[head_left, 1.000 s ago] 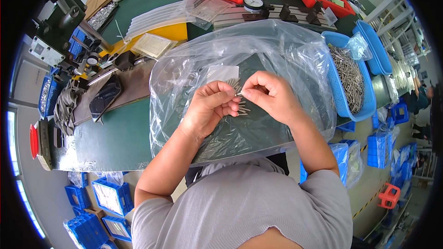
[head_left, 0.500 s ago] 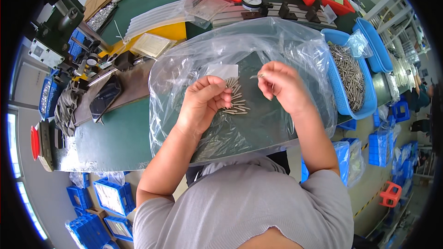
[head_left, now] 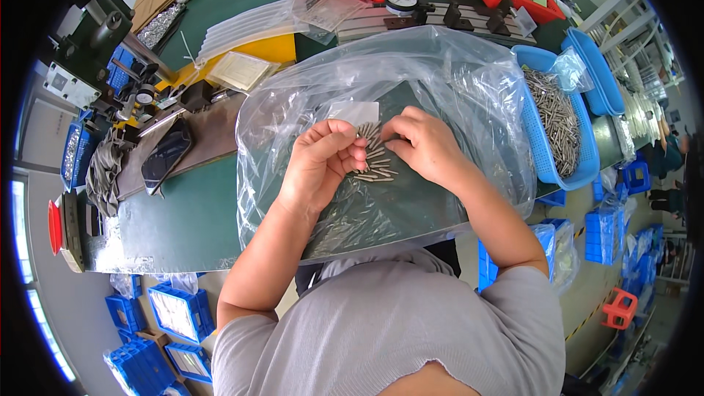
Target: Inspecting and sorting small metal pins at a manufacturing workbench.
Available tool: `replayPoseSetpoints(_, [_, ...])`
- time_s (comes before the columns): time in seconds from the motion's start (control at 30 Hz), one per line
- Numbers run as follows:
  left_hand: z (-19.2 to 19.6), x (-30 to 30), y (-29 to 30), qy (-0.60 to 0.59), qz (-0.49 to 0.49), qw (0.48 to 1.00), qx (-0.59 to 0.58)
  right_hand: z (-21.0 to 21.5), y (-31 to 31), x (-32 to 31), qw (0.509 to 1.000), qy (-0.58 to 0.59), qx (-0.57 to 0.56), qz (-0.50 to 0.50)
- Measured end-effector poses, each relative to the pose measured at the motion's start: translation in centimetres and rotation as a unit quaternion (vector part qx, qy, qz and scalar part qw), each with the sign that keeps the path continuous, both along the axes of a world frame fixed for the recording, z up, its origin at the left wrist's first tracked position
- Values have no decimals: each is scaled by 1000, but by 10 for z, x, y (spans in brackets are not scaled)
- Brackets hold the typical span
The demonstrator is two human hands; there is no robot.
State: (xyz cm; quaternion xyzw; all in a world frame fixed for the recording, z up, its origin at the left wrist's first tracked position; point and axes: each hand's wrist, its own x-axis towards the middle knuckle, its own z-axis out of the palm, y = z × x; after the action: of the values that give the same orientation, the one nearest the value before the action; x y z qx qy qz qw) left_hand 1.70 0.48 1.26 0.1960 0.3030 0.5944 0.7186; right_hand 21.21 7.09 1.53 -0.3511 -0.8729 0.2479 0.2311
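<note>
The left hand (head_left: 320, 158) was curled beside a pile of metal pins (head_left: 378, 166) on a clear plastic bag (head_left: 469, 77); the right hand's (head_left: 419, 143) bent fingers were at the pile's other side. A blue basket (head_left: 534, 143) on the right held more pins.

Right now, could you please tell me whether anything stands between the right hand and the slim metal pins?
Nothing visible does: the right hand is at the right edge of the pile of slim metal pins. The left hand is at the pile's left side, not between.
</note>
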Motion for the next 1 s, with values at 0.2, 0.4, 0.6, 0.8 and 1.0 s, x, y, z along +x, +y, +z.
replayPoseSetpoints(0.2, [1,1,-1,5,-6,1000,-8,1,0,5,1000,-15,-1,2])
replayPoseSetpoints(0.4, [0,0,-1,5,-6,1000,-5,-1,0,0,1000,-5,22,-13])
replayPoseSetpoints(0.6, [-2,3,1,7,-17,1000,-2,3,1,8,999,-35,13,-3])
replayPoseSetpoints(0.8, [0,4,-4,20,-10,1000,-10,-6,-1,6,999,-33,43,-6])
replayPoseSetpoints(1.0, [0,10,-2,45,-22,999,0,-2,0,11,989,141,-38,-30])
